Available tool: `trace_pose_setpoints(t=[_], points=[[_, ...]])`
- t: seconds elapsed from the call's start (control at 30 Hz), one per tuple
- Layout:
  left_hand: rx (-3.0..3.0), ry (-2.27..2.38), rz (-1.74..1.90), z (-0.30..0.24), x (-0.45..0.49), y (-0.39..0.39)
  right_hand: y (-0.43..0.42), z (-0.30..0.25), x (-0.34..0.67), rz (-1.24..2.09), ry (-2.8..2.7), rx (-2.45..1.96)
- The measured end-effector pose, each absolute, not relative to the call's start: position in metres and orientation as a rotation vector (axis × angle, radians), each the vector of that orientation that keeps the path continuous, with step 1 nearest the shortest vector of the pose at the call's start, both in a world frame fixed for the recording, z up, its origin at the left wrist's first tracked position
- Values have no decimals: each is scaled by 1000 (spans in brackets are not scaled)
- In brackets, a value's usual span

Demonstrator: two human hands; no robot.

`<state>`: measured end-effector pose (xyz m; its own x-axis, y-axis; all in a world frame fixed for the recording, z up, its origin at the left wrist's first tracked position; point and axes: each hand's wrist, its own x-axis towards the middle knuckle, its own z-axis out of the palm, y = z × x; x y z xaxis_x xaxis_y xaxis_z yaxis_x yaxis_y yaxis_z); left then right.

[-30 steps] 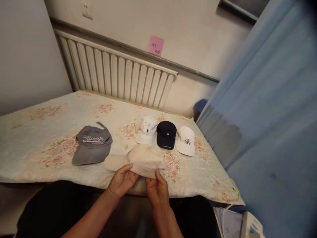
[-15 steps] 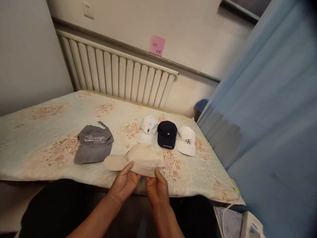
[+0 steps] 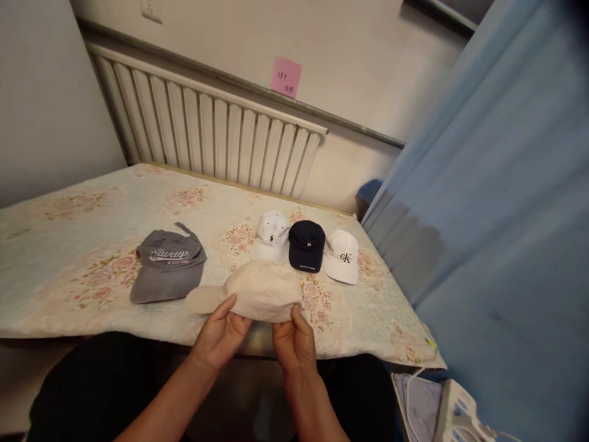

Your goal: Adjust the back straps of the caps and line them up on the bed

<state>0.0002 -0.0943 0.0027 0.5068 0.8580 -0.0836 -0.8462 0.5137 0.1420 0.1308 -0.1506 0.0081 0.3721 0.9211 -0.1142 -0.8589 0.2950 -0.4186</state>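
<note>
Between both hands I hold a beige baseball cap (image 3: 262, 290) above the near edge of the bed, its brim pointing left. My left hand (image 3: 221, 334) is closed on the lower edge near the brim, thumb on the outside. Further right, my right hand (image 3: 295, 341) pinches the edge toward the back of the cap; the fingers beneath are partly hidden. A grey cap (image 3: 170, 267) with white lettering lies to the left. Beyond the beige cap sit a white cap (image 3: 271, 236), a black cap (image 3: 307, 245) and another white cap (image 3: 341, 256) with black letters, side by side.
A flowered sheet (image 3: 151, 190) covers the bed. Behind it a radiator (image 3: 207, 123) lines the wall, with a pink note (image 3: 286, 77) above. A blue curtain (image 3: 483, 184) hangs on the right. At lower right stands a white device (image 3: 460, 411) with a cable.
My hands have drawn slightly apart along the cap's edge, the left one shifting left. The beige cap is still held, and the whole view has shifted a little.
</note>
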Motion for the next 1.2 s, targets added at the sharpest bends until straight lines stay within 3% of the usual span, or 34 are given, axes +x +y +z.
trace_pose_setpoints(t=[0.67, 1.2], points=[[108, -41, 1012, 0, -17, -82, -153, 15, 136, 1220, -90, -441], [97, 22, 994, -9, -1, -34, -146, 36, 128, 1266, -393, -370]])
